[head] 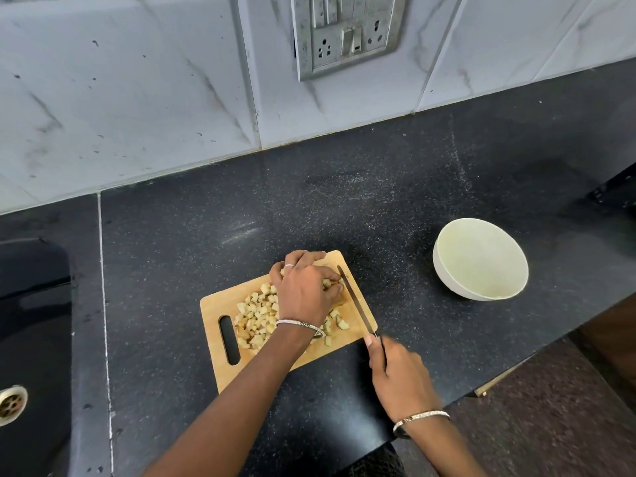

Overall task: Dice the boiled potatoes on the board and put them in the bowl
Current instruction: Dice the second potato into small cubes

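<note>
The cutting looks mostly done. A heap of diced potato (256, 313) lies on the board (215, 306) on the wrist side of the left hand (304, 292), and a few loose cubes sit beside that wrist. None of it has gone into the bowl (447, 275), which stands on the tabletop (309, 208) well apart from both hands, off beyond the blade, and shows nothing inside. By my reading, what is left is to finish the last bit of cutting and then move everything across.

The left fingers (306, 258) are curled down over a potato piece (332, 283) at the far corner of the board, pinning it in place. How much of it is uncut I cannot tell, since the hand covers most of it. The knife (354, 299) lies along the board's edge just beside those fingertips, its blade close to the piece (touching it or not is unclear).

The right hand (395, 373) is wrapped tight round the knife handle just off the board's near corner, with one finger stretched forward toward the blade.
</note>
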`<action>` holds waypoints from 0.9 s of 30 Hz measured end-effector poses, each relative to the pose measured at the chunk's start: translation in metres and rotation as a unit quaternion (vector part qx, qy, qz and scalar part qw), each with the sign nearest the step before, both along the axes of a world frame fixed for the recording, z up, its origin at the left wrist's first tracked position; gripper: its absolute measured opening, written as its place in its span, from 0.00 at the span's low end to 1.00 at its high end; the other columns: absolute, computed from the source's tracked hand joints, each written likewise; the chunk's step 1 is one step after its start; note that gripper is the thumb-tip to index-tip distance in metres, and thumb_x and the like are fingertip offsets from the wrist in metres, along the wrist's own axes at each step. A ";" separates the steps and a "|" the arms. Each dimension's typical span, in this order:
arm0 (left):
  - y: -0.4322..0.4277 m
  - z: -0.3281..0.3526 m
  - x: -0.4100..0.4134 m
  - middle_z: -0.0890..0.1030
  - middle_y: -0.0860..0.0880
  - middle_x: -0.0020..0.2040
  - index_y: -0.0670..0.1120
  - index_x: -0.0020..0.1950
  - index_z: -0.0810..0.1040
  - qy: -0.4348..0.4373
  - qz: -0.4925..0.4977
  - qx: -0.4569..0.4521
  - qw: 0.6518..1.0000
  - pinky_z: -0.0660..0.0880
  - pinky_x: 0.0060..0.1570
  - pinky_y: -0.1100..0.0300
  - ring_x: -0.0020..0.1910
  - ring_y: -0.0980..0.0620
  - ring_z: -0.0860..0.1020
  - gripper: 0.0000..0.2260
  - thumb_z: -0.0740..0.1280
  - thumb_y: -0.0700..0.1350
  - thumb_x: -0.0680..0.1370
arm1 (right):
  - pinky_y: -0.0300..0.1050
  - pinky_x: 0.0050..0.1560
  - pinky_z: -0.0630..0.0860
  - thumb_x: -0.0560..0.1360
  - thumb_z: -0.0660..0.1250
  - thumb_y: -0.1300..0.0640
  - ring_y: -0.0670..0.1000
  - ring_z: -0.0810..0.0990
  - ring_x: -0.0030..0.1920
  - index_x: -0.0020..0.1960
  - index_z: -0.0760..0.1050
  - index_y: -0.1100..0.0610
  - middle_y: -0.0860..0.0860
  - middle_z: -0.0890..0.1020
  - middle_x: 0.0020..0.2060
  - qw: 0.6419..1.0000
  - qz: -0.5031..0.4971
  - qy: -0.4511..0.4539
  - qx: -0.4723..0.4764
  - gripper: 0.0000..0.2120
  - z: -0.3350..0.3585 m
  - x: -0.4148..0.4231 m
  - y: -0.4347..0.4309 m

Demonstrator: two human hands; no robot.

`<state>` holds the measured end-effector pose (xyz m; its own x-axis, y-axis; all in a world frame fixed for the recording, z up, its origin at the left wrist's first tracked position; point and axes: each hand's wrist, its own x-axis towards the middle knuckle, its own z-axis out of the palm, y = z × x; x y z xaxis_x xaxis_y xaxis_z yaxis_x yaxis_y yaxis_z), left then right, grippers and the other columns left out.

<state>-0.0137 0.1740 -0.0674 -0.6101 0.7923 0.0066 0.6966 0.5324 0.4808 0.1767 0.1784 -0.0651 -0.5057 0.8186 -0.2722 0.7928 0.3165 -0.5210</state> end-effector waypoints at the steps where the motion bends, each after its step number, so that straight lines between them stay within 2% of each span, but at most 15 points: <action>1: 0.000 0.000 0.000 0.75 0.60 0.64 0.59 0.46 0.84 -0.002 0.000 0.000 1.000 0.54 0.64 0.48 0.67 0.53 0.64 0.05 0.73 0.53 0.71 | 0.53 0.38 0.73 0.80 0.47 0.38 0.53 0.76 0.33 0.36 0.65 0.50 0.48 0.75 0.30 1.000 -0.001 0.003 -0.004 0.21 -0.001 -0.001 0.000; 4: 0.001 -0.001 0.000 0.76 0.61 0.64 0.59 0.44 0.85 -0.013 -0.002 0.005 1.000 0.53 0.65 0.49 0.67 0.54 0.64 0.03 0.74 0.52 0.71 | 0.52 0.36 0.71 0.81 0.49 0.40 0.54 0.73 0.32 0.35 0.62 0.48 0.47 0.72 0.28 1.000 0.004 0.006 -0.016 0.20 -0.002 -0.004 0.004; 6: 0.001 -0.002 0.000 0.76 0.61 0.65 0.59 0.44 0.85 -0.008 -0.003 0.003 1.000 0.53 0.65 0.49 0.68 0.54 0.64 0.03 0.74 0.53 0.71 | 0.52 0.35 0.71 0.81 0.49 0.38 0.56 0.76 0.33 0.35 0.63 0.49 0.48 0.73 0.29 1.000 0.003 -0.002 -0.017 0.21 -0.003 -0.007 0.005; 12: -0.003 0.001 0.000 0.74 0.61 0.67 0.60 0.45 0.84 0.012 -0.004 -0.011 1.000 0.51 0.66 0.48 0.71 0.54 0.62 0.04 0.73 0.56 0.71 | 0.52 0.39 0.73 0.81 0.45 0.38 0.63 0.81 0.46 0.46 0.67 0.50 0.55 0.80 0.41 0.999 -0.013 -0.050 0.015 0.20 -0.006 -0.013 -0.005; 17: -0.007 0.000 -0.003 0.74 0.60 0.67 0.61 0.46 0.84 0.022 0.022 -0.010 0.999 0.52 0.66 0.48 0.71 0.54 0.63 0.05 0.71 0.57 0.72 | 0.52 0.40 0.73 0.81 0.48 0.39 0.58 0.79 0.42 0.37 0.63 0.49 0.49 0.76 0.34 0.999 -0.005 -0.028 -0.018 0.20 0.001 0.000 -0.013; 20: -0.008 -0.001 -0.008 0.75 0.60 0.66 0.60 0.48 0.83 0.000 0.021 -0.003 1.000 0.52 0.65 0.49 0.69 0.54 0.64 0.08 0.73 0.56 0.70 | 0.51 0.40 0.70 0.82 0.49 0.40 0.55 0.74 0.37 0.36 0.63 0.50 0.47 0.73 0.31 0.999 0.006 -0.032 -0.025 0.21 0.011 0.017 -0.017; 23: -0.013 0.001 -0.016 0.76 0.61 0.64 0.61 0.50 0.82 -0.037 0.020 0.004 0.999 0.53 0.63 0.50 0.67 0.55 0.66 0.10 0.74 0.57 0.70 | 0.51 0.44 0.73 0.80 0.49 0.37 0.54 0.78 0.41 0.37 0.67 0.51 0.50 0.78 0.33 0.999 0.020 -0.036 -0.031 0.22 0.016 0.031 -0.017; 27: -0.024 0.007 -0.026 0.78 0.61 0.61 0.61 0.51 0.81 -0.052 0.041 0.010 0.998 0.55 0.63 0.50 0.65 0.54 0.69 0.08 0.71 0.52 0.73 | 0.52 0.45 0.74 0.79 0.47 0.35 0.52 0.80 0.41 0.40 0.71 0.51 0.48 0.80 0.35 1.000 0.003 -0.012 -0.014 0.24 0.017 0.030 -0.007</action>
<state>-0.0395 0.1503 -0.0603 -0.6712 0.7399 -0.0447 0.5968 0.5752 0.5594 0.2068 0.1713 -0.0477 -0.5035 0.8077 -0.3068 0.8033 0.3069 -0.5104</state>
